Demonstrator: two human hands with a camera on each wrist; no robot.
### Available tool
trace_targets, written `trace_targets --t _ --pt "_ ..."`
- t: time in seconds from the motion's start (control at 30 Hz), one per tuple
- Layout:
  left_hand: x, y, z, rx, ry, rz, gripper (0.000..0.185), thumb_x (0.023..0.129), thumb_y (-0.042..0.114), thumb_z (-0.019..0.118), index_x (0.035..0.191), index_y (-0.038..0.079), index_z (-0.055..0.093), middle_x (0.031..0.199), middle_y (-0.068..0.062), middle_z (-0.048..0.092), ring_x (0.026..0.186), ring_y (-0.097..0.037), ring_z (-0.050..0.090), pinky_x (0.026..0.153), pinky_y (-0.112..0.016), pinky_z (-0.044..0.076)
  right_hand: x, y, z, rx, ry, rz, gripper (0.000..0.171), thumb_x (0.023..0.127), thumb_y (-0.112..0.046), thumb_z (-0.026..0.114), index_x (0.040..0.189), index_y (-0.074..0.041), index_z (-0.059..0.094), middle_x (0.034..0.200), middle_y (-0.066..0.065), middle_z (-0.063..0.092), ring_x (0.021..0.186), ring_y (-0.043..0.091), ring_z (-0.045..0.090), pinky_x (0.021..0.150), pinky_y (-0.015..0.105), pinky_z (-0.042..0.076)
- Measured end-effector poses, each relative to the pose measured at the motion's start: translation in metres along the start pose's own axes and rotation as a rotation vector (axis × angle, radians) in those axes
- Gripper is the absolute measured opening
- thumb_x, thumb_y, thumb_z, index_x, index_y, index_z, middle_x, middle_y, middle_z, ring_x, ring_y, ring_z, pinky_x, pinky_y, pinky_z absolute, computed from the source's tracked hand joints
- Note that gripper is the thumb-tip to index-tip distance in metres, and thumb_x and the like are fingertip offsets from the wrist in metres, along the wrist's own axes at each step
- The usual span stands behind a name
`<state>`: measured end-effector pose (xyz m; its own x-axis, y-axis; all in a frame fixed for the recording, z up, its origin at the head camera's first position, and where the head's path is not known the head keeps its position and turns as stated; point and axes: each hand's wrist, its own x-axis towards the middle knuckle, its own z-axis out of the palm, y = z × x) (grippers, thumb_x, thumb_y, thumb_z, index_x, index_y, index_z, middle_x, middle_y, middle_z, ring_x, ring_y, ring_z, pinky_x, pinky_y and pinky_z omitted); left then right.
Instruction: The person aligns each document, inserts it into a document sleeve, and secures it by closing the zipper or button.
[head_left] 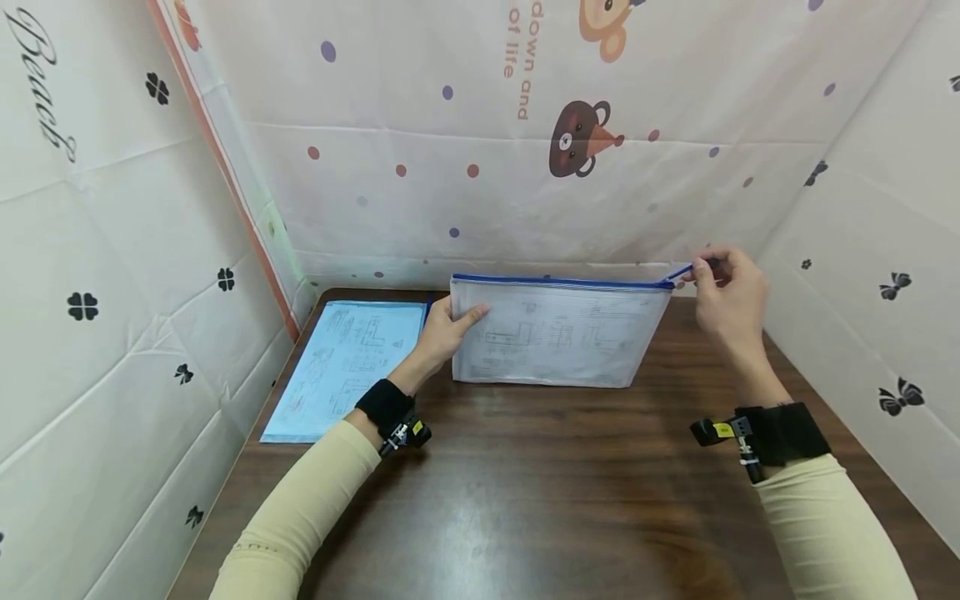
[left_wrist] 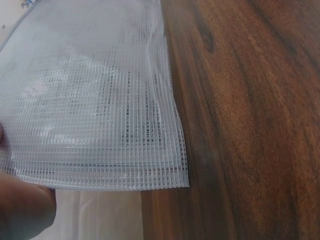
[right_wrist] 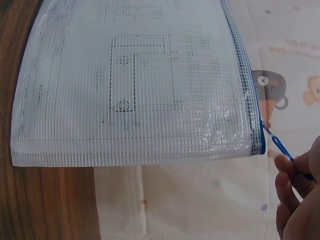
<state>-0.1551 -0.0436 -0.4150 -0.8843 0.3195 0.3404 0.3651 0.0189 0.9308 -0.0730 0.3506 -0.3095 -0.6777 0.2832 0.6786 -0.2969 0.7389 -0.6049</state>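
A clear mesh zipper pouch (head_left: 555,333) with a blue zipper along its top edge stands upright over the table, printed drawings showing through it. My left hand (head_left: 442,333) grips its left end, thumb on the near face. At the far right corner, my right hand (head_left: 731,292) pinches the blue pull cord (right_wrist: 282,146) of the zipper slider, which sits at the zipper's right end. The cord is stretched out from the pouch. In the left wrist view, part of the thumb (left_wrist: 25,207) shows by the pouch's lower corner.
A light blue folder-like pouch with drawings (head_left: 352,358) lies flat at the table's left, partly behind my left hand. The dark wooden table (head_left: 525,500) meets patterned sheets (head_left: 405,200) hung at the back and both sides.
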Motion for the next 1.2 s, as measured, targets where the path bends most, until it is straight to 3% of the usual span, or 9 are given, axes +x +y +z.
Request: trace_targets --t 0.33,0.73,1.0,1.2 --pt "0.001 -0.002 0.001 0.002 0.019 0.018 0.033 0.106 0.034 0.068 0.131 0.013 0.069 0.117 -0.008 0.078 0.103 -0.025 0.077 0.089 -0.042 0.062 0.003 0.009 -0.006 -0.039 0.004 0.057 0.031 0.113 -0.024 0.053 0.129 -0.001 0.065 0.105 0.011 0.071 0.085 0.001 0.057 0.071 0.014 0.043" --pt "0.002 -0.002 0.002 0.004 0.014 0.022 0.033 0.106 0.033 0.068 0.132 0.013 0.069 0.117 -0.009 0.078 0.102 -0.026 0.077 0.088 -0.042 0.062 0.000 0.017 -0.013 -0.055 -0.001 0.063 0.030 0.113 -0.024 0.053 0.126 0.000 0.065 0.103 0.014 0.072 0.083 0.003 0.055 0.068 0.013 0.041" --pt "0.003 -0.003 0.000 0.020 0.058 0.008 0.032 0.105 0.034 0.070 0.128 0.011 0.069 0.111 -0.009 0.078 0.099 -0.026 0.077 0.085 -0.040 0.062 -0.004 0.017 -0.014 -0.055 -0.004 0.092 0.030 0.112 -0.026 0.054 0.125 -0.001 0.065 0.100 0.007 0.070 0.084 0.003 0.057 0.069 0.015 0.043" --pt "0.004 -0.001 0.002 0.017 0.056 -0.021 0.033 0.105 0.036 0.068 0.129 0.013 0.069 0.114 -0.007 0.078 0.101 -0.025 0.077 0.088 -0.041 0.061 -0.003 0.018 -0.013 -0.063 -0.022 0.096 0.032 0.112 -0.024 0.052 0.126 0.002 0.064 0.103 0.014 0.072 0.082 0.002 0.057 0.065 0.013 0.043"
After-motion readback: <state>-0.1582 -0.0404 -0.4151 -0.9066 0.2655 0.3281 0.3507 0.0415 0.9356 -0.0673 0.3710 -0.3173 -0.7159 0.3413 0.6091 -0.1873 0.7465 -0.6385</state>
